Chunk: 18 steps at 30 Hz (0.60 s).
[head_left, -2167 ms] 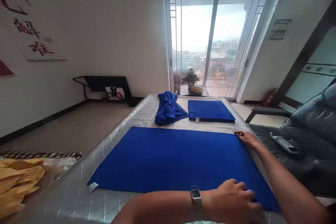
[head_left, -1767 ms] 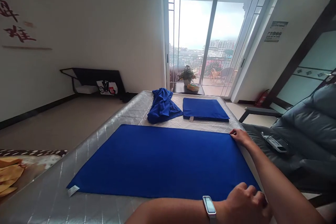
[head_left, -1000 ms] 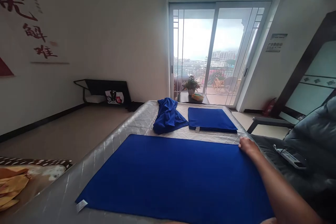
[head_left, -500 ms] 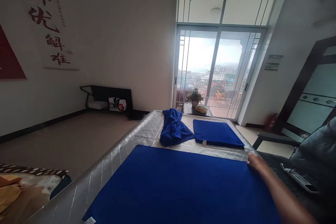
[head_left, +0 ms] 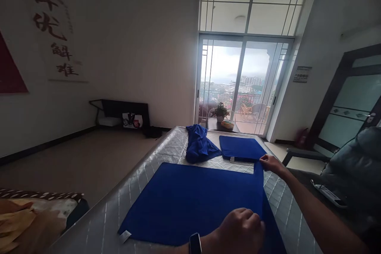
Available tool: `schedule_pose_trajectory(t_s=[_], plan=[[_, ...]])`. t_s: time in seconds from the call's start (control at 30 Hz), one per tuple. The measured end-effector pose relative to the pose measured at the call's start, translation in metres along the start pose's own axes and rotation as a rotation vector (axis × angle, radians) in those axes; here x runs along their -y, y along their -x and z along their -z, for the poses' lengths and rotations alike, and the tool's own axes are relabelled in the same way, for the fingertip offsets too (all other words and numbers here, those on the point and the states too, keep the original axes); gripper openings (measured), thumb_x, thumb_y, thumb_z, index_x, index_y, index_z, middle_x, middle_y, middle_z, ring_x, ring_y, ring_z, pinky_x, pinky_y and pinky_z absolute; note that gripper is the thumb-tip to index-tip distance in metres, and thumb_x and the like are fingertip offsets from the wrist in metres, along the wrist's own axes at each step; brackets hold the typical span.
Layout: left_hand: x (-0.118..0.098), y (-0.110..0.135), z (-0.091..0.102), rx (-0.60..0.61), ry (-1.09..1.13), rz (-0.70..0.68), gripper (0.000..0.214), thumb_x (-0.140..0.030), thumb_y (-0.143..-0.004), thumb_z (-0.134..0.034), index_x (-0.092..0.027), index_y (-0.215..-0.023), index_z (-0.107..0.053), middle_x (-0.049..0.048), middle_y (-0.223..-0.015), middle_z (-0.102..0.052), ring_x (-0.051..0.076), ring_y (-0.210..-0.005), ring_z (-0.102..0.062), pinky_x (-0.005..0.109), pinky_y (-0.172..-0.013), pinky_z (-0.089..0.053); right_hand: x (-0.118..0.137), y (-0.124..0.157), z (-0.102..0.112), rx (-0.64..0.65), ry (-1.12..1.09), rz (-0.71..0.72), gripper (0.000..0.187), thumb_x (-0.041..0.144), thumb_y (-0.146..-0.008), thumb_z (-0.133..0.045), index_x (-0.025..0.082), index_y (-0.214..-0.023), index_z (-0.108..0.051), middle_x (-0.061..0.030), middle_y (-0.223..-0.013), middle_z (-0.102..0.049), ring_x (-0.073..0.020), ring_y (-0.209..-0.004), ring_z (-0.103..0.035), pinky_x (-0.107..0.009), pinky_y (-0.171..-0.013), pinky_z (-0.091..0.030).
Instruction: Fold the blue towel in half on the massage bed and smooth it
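outspread blue rectangular cloth: 1 | crumpled blue cloth: 1 | folded blue rectangular cloth pile: 1 | white rectangular tags: 2 | bare hands: 2 | dark-screened wristband: 1 | silver quilted mattress: 1 | white-potted green plant: 1

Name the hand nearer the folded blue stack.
Right. The right hand is by the folded stack's near right corner; the left hand is farther off, at the spread cloth's near side.

The bare left hand, slightly blurred, hides its grip behind the knuckles and covers part of the flat dark-blue fabric sheet; print on the sheet's white rectangular tag is too small to read; the silver quilted mattress runs off the bottom edge; the dark-grey cushioned armchair is cut off at right.
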<state>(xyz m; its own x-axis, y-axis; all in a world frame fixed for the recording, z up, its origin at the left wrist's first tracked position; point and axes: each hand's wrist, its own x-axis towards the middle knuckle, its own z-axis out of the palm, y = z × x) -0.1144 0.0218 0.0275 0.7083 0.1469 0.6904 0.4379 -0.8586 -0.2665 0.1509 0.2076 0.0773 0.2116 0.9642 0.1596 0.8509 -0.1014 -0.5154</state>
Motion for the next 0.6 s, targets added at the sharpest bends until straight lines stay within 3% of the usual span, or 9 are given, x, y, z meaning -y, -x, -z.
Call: schedule_pose_trajectory(t_s=[0.1, 0.2, 0.27, 0.33, 0.43, 0.5, 0.6], plan=[[0.017, 0.039, 0.051, -0.103, 0.117, 0.282, 0.016, -0.009, -0.090, -0.052, -0.018, -0.083, -0.063, 0.0004, -0.071, -0.065, 0.012, -0.062, -0.063, 0.024, -0.060, -0.053, 0.053, 0.000, -0.019, 0.098, -0.269, 0.113, 0.032, 0.040, -0.085, -0.062, 0.016, -0.105, -0.069, -0.0029, -0.076, -0.071, -0.0160, -0.071, -0.069, -0.028, -0.069, -0.057], [0.025, 0.078, 0.090, -0.197, 0.189, 0.567, 0.024, -0.014, -0.095, -0.051, -0.021, -0.111, -0.066, 0.0023, -0.087, -0.075, 0.014, -0.075, -0.071, 0.024, -0.071, -0.058, 0.114, 0.007, -0.049, 0.240, -0.637, 0.267, 0.039, 0.047, -0.081, -0.067, 0.017, -0.104, -0.072, -0.0037, -0.086, -0.073, -0.0167, -0.079, -0.069, -0.033, -0.079, -0.058], [0.028, 0.107, 0.111, -0.233, 0.167, 0.833, 0.029, -0.024, -0.094, -0.055, -0.025, -0.121, -0.066, 0.0018, -0.093, -0.077, 0.015, -0.080, -0.074, 0.025, -0.073, -0.060, 0.158, 0.014, -0.073, 0.346, -0.844, 0.365, 0.040, 0.048, -0.075, -0.072, 0.018, -0.102, -0.074, -0.0035, -0.089, -0.074, -0.0174, -0.082, -0.070, -0.035, -0.083, -0.058], [0.030, 0.139, 0.131, -0.251, 0.121, 1.173, 0.035, -0.038, -0.092, -0.057, -0.027, -0.124, -0.066, 0.0013, -0.093, -0.077, 0.018, -0.080, -0.075, 0.025, -0.065, -0.060, 0.202, 0.023, -0.101, 0.404, -0.945, 0.455, 0.041, 0.046, -0.071, -0.077, 0.019, -0.102, -0.075, -0.0025, -0.090, -0.076, -0.0184, -0.083, -0.070, -0.037, -0.085, -0.057], [0.039, 0.189, 0.160, -0.289, 0.073, 1.575, 0.051, -0.054, -0.084, -0.058, -0.025, -0.124, -0.068, 0.0029, -0.093, -0.078, 0.024, -0.085, -0.075, 0.027, -0.059, -0.059, 0.264, 0.035, -0.147, 0.374, -0.908, 0.565, 0.034, 0.042, -0.077, -0.073, 0.021, -0.104, -0.075, -0.0021, -0.090, -0.077, -0.0196, -0.085, -0.070, -0.037, -0.084, -0.057], [0.050, 0.217, 0.175, -0.252, 0.064, 1.673, 0.050, -0.056, -0.079, -0.060, -0.024, -0.115, -0.072, 0.0030, -0.091, -0.079, 0.027, -0.089, -0.076, 0.030, -0.066, -0.060, 0.299, 0.042, -0.178, 0.296, -0.741, 0.625, 0.027, 0.036, -0.086, -0.064, 0.022, -0.106, -0.075, -0.0029, -0.093, -0.077, -0.0193, -0.088, -0.070, -0.035, -0.086, -0.056], [0.067, 0.248, 0.183, -0.065, 0.040, 1.713, 0.033, -0.052, -0.077, -0.057, -0.027, -0.091, -0.074, 0.0013, -0.082, -0.079, 0.027, -0.082, -0.076, 0.033, -0.072, -0.059, 0.337, 0.051, -0.220, 0.229, -0.515, 0.678, 0.021, 0.026, -0.089, -0.061, 0.022, -0.104, -0.076, -0.0047, -0.107, -0.074, -0.0190, -0.096, -0.068, -0.033, -0.093, -0.051]])
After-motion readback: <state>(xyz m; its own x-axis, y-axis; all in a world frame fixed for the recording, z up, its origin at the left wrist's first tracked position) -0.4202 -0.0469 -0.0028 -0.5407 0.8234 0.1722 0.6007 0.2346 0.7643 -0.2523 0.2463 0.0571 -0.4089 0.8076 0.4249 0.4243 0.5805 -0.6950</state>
